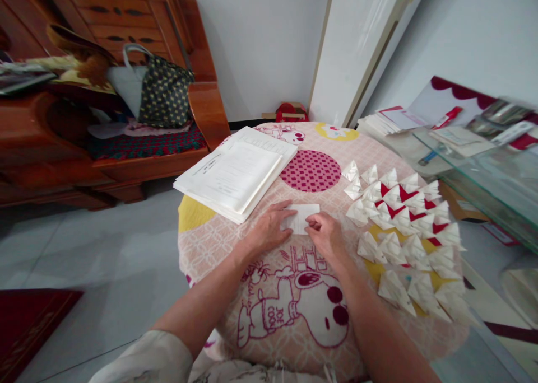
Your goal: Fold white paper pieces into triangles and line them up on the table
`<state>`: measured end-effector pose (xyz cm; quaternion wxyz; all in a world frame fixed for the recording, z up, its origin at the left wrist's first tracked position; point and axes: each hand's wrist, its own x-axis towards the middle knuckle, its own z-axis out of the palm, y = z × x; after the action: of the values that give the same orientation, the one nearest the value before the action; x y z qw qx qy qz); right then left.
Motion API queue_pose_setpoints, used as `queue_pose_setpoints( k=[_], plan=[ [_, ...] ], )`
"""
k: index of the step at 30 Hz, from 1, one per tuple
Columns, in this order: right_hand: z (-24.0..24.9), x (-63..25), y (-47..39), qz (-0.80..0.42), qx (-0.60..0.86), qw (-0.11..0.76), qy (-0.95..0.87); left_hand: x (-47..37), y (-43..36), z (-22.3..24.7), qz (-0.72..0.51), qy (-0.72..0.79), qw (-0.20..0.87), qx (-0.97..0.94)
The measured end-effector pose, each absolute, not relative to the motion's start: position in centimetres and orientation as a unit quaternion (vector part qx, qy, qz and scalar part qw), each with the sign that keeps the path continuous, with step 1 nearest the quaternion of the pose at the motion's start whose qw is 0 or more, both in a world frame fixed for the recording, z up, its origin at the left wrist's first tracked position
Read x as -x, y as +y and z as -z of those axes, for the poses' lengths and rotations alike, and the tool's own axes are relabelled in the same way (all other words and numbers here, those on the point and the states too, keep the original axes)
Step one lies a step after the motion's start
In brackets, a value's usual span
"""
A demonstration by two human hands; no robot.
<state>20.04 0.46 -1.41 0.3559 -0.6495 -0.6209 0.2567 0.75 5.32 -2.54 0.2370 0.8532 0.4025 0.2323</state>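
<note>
A small white rectangle of paper (301, 217) lies on the round, cloth-covered table in front of me. My left hand (270, 226) rests on its left side, fingers and thumb spread apart. At the right edge, my right hand (325, 233) has its fingers curled in and pinches the paper; the fingertips are partly hidden. Many folded white paper pieces with pointed tips (392, 248) stand in rows to the right of my right hand. Beyond my left hand is a stack of printed sheets (235, 173).
The patterned tablecloth (313, 170) covers the round table. A glass-topped stand (483, 164) at the right bears papers, a red marker and a metal bowl. At the left, a wooden bench (210, 100) holds a dark patterned bag (165, 92). A tall white cabinet (357, 41) stands behind.
</note>
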Motion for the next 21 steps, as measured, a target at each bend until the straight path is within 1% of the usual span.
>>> queue_pose_setpoints(
  k=[14,18,21],
  plan=[
    [2.0,-20.2,0.4,-0.269,0.634,0.385,-0.614,2.9,7.6,1.6,-0.157,0.277,0.303,-0.898],
    [1.8,-20.2,0.2,-0.252,0.633,0.369,-0.633,3.0,7.7,1.8,-0.207,0.274,0.310,-0.886],
    [1.7,-19.7,-0.3,-0.197,0.628,0.329,-0.677,2.5,7.4,2.0,-0.269,0.307,0.306,-0.860]
  ],
)
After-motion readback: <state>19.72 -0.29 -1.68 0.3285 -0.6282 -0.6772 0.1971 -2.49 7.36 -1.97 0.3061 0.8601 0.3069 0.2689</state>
